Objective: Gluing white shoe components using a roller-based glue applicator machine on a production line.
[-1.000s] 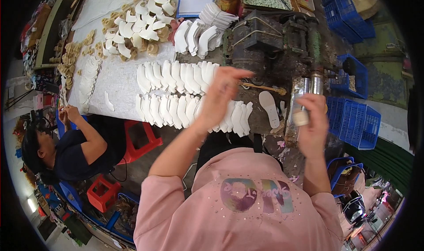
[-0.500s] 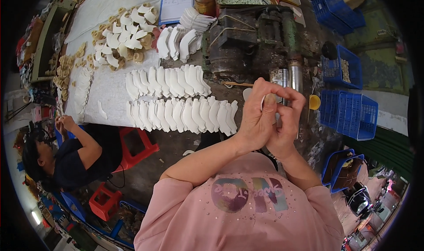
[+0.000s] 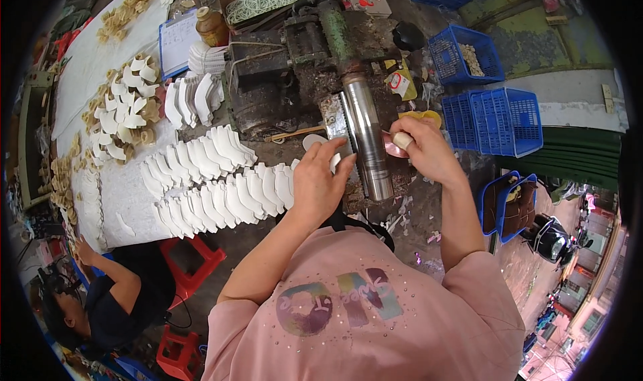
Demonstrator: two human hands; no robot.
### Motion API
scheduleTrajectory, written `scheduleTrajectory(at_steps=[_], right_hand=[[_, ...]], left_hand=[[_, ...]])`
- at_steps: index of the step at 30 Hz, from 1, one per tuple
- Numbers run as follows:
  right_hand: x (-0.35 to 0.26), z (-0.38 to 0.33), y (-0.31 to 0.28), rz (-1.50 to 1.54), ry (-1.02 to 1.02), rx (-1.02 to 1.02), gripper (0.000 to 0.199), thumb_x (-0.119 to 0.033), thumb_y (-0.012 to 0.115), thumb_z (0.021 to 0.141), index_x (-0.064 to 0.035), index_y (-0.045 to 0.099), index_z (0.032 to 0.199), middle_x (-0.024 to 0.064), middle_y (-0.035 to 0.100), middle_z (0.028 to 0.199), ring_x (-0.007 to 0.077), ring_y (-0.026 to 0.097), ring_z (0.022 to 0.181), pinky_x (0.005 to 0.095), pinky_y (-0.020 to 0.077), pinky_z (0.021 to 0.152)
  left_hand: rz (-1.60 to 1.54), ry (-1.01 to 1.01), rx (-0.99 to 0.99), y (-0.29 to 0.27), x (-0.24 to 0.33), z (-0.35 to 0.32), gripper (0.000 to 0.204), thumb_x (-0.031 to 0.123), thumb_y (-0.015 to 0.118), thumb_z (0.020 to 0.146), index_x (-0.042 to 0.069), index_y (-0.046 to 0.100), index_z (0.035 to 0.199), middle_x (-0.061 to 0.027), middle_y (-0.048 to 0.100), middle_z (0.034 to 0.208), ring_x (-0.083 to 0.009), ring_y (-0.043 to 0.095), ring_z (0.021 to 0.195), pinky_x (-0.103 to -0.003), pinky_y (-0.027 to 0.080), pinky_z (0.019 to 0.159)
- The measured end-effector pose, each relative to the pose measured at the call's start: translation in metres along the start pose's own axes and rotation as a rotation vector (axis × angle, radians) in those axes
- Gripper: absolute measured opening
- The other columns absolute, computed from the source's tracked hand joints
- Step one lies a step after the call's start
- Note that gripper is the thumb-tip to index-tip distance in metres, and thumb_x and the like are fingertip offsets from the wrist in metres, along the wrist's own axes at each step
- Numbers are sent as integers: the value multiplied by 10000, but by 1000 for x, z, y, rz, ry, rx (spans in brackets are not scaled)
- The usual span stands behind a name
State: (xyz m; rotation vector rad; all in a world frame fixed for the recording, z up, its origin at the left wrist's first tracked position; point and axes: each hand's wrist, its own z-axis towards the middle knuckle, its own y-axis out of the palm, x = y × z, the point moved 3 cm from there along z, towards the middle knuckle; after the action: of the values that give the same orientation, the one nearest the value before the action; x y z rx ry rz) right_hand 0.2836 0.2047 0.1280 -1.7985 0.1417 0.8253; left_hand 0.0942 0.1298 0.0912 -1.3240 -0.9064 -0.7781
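My left hand is beside the near end of a shiny metal roller, thumb and fingers bent around a small white piece. On the other side of the roller, my right hand grips a shiny pink piece with a pale beige rounded part at the fingertips; its exact kind is not clear. The roller sticks out toward me from a dark, greasy machine. A pale round disc lies behind my left hand.
Two rows of curved white pieces lie on the table to the left, with a heap of white and tan parts beyond. Blue crates stand at right. A person sits at lower left near red stools.
My hands were together in front of me and have parted to either side of the roller. The pink piece now shows in my right hand. My view has shifted right.
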Motion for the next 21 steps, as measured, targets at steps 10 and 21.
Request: scheduleTrajectory(at_steps=[10,21], right_hand=[[21,-9,4,274,120,288,184,-18,572,824,-12,599,1006,66,612,948,154,573,891,277,439,812],[20,-8,17,328,230,340,164,-27,530,891,-8,563,1050,49,578,1019,124,545,961,252,411,860]], left_hand=[[-80,-65,178,-51,-38,5,126,67,715,704,34,657,811,-105,597,769,-246,577,688,-314,444,637],[827,-186,611,-259,-255,-30,96,105,695,713,86,626,777,-76,518,763,-260,546,779,-374,458,644]])
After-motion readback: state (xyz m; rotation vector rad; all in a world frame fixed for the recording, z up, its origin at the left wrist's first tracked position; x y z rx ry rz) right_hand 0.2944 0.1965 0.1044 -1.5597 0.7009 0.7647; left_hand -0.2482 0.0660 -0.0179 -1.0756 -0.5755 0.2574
